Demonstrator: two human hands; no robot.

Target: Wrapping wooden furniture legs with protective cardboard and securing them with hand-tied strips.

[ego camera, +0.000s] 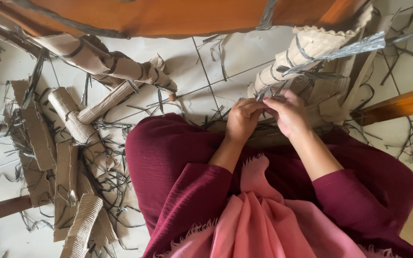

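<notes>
A roll of corrugated cardboard (307, 52) bound with grey tape strips leans against a wooden chair leg in front of me. My left hand (242, 119) and my right hand (288, 112) meet at its lower end, fingers pinched on a strip of grey tape (266, 93) there. A long silvery tape strip (354, 48) sticks out from the roll to the right. My lap is covered in dark red cloth with a pink scarf (259, 215) hanging over it.
Several cardboard rolls and flat pieces (68, 124) lie on the tiled floor at left among scattered grey tape scraps. A wooden chair seat (168, 16) spans the top; wooden rails (397, 105) run at right and at left (1, 210).
</notes>
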